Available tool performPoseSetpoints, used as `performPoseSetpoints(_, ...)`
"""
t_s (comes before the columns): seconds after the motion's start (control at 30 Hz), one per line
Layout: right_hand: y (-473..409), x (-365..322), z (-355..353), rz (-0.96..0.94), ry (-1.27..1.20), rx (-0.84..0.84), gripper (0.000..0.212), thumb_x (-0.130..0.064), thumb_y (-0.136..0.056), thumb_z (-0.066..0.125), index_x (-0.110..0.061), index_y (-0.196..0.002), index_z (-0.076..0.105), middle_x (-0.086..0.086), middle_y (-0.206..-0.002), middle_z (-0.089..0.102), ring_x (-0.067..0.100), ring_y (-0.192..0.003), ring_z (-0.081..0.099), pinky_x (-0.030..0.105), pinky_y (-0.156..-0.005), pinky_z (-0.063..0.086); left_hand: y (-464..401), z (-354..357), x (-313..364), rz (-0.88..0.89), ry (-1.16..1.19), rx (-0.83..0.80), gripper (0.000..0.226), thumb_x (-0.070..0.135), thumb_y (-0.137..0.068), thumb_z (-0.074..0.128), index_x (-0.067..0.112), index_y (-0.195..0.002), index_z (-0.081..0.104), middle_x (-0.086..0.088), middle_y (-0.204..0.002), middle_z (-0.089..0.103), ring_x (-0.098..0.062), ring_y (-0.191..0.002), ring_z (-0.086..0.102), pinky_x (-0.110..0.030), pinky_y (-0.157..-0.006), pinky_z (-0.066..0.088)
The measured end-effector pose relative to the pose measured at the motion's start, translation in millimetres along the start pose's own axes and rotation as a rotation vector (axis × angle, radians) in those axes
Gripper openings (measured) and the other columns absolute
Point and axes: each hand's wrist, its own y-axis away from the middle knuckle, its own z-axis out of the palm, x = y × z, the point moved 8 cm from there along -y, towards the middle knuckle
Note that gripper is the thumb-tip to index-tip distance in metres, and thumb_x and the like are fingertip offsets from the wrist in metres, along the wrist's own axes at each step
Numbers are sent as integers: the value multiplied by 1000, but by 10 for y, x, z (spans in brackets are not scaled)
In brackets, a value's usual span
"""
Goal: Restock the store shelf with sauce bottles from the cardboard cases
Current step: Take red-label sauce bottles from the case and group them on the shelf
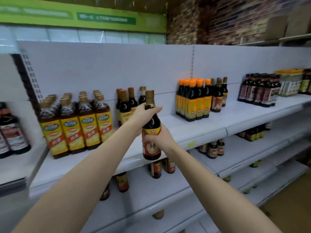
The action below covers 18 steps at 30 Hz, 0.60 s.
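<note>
dark bottle label part-hidden, 2 hands

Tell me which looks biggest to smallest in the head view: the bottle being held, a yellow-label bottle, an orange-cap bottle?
1. Held bottle, though it is nearest the camera, so that inflates it.
2. Yellow-label bottle.
3. Orange-cap bottle, standing farther back, so its true size is unsure.

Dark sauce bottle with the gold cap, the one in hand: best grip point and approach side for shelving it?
Grip the dark glass sauce bottle with the gold cap round its wide labelled body, coming from the front, as the right hand does. It stands upright and the body is broad. The left hand steadies the sloping shoulder below the narrow neck, which offers less hold.
</note>
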Motion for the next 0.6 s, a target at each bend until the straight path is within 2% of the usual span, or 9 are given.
performPoseSetpoints(0.07,-166,63,-287,19,-40,29,38,1,-71,76,-12,-105,67,12,-99,76,22,-85,72,31,-73,58,-170,260,79,15,-49,-92,30,32,-91,74,15,-111,60,-14,-109,73,-28,-103,71,-42,-93,57)
performPoseSetpoints(0.1,-257,91,-431,21,-53,36,39,2,-72,75,-12,-107,66,11,-99,76,20,-83,72,29,-70,58,-270,387,119,39,-61,-115,28,32,-92,73,14,-110,60,-13,-109,74,-26,-102,72,-39,-88,58)
performPoseSetpoints(0.17,-477,161,-737,9,-72,26,44,2,-73,75,-12,-113,64,8,-100,76,18,-84,72,27,-69,57,-460,645,196,97,-89,-94,26,33,-93,72,15,-108,61,-10,-105,75,-20,-92,73,-28,-68,56)
performPoseSetpoints(0.23,-717,261,-1080,2,-85,17,45,3,-73,75,-13,-114,64,4,-98,77,16,-85,72,26,-69,55,-675,948,235,146,-130,-32,25,35,-93,72,16,-105,61,-8,-102,75,-18,-87,72,-25,-61,50)
performPoseSetpoints(0.3,-955,402,-1427,-5,-77,-6,42,5,-73,75,-14,-109,65,2,-94,76,13,-82,71,24,-68,55,-935,1290,210,184,-159,19,25,34,-92,72,14,-101,61,-12,-101,74,-23,-92,71,-34,-72,55)
performPoseSetpoints(0.37,-1197,555,-1794,-12,-64,-8,46,3,-70,76,-13,-110,63,5,-97,76,15,-85,73,29,-74,58,-1226,1636,155,191,-207,60,24,35,-90,73,17,-97,59,-11,-99,72,-24,-96,70,-41,-85,57)
performPoseSetpoints(0.43,-1446,687,-2169,-10,-49,-3,52,-3,-67,77,-15,-114,59,5,-100,76,18,-92,73,38,-82,59,-1511,1976,115,190,-248,98,22,37,-90,74,23,-91,56,-6,-95,69,-23,-97,68,-44,-88,56)
performPoseSetpoints(0.5,-1651,755,-2520,-22,-15,-19,46,-4,-71,78,-18,-111,60,0,-96,76,15,-91,73,39,-82,60,-1757,2294,85,196,-233,134,19,36,-91,73,26,-91,57,-2,-95,67,-23,-100,67,-45,-91,56)
performPoseSetpoints(0.6,-1902,892,-3012,-14,54,-38,39,-4,-72,77,-22,-103,62,-1,-92,76,11,-85,72,41,-81,59,-2045,2726,33,190,-190,179,21,34,-92,72,20,-104,62,-3,-102,70,-22,-104,67,-43,-94,55)
